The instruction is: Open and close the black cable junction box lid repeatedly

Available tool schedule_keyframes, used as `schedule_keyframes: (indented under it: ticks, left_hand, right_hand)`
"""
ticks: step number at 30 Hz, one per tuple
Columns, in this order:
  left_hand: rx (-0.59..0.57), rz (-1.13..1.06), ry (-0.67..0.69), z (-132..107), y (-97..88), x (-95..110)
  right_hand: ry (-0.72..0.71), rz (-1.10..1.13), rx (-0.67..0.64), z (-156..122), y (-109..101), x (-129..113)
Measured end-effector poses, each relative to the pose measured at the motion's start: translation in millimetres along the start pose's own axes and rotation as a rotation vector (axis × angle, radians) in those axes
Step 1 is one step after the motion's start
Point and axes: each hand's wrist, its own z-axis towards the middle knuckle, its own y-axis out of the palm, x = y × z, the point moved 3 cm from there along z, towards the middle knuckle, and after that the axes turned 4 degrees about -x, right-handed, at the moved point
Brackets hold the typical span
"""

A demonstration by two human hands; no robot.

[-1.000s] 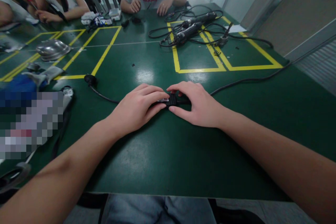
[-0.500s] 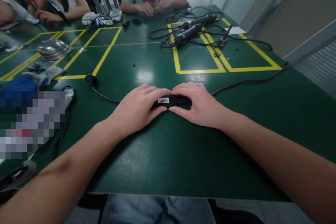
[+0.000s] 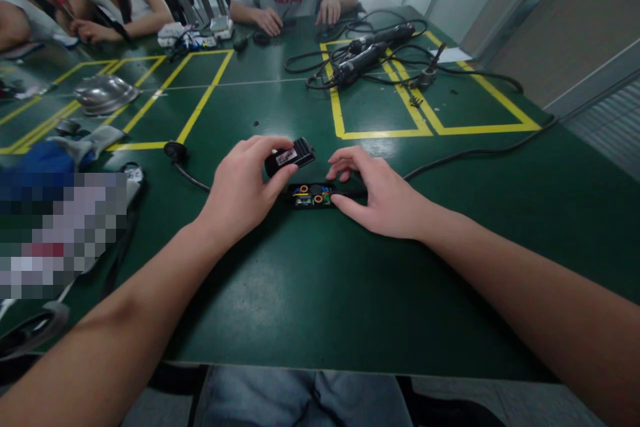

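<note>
My left hand (image 3: 244,185) grips a black cover (image 3: 289,156) with a white label, lifted a little above the green table (image 3: 310,293). Below it lies the open lower half of the black box (image 3: 313,197), showing copper coils and coloured parts inside. My right hand (image 3: 381,193) rests on the right end of that lower half, with thumb and fingers curled around it. A black cable (image 3: 475,152) runs from under my right hand towards the right edge.
A second black cable with a round plug (image 3: 174,151) lies to the left. Black power tools and tangled cords (image 3: 367,57) sit in the yellow-taped boxes beyond. A metal part (image 3: 103,93) lies far left. Other people's hands (image 3: 270,19) work at the far end.
Both hands lay over the closed black box before. My left hand has since lifted the labelled cover up and to the left, exposing the parts inside. My right hand stays on the lower half.
</note>
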Motion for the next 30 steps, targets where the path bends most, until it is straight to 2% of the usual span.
schedule_keyframes:
  ticks: [3,8,12,16,18,20,22,30]
  left_hand:
    - [-0.028,0.11,-0.057,-0.1,4.6,-12.8]
    - [-0.032,0.207,-0.065,-3.0,11.4,-26.1]
    - [-0.025,0.207,-0.049,-4.4,10.2,-23.6]
    - [-0.024,0.227,0.046,-4.1,-0.6,-9.2]
    - [-0.102,0.2,0.113,-4.2,-5.3,-0.8]
    - [-0.253,0.176,0.168,-5.4,-6.0,6.1]
    - [-0.33,0.181,0.179,-7.0,-5.6,10.4]
    - [-0.448,0.164,0.044,-11.2,2.1,14.8]
  right_hand:
    - [-0.013,-0.038,-0.01,1.5,-1.5,-0.3]
    - [-0.041,-0.045,-0.015,3.4,-3.6,-0.6]
    - [-0.052,-0.032,-0.025,3.7,-4.8,-2.6]
    - [-0.048,-0.016,-0.051,2.9,-4.7,-4.7]
    - [-0.05,-0.026,-0.061,2.2,-4.1,-5.4]
    - [-0.058,-0.051,-0.067,1.5,-3.3,-6.1]
    - [-0.063,-0.087,-0.073,0.9,-2.4,-7.0]
    - [-0.061,-0.143,-0.101,-0.8,-0.7,-8.7]
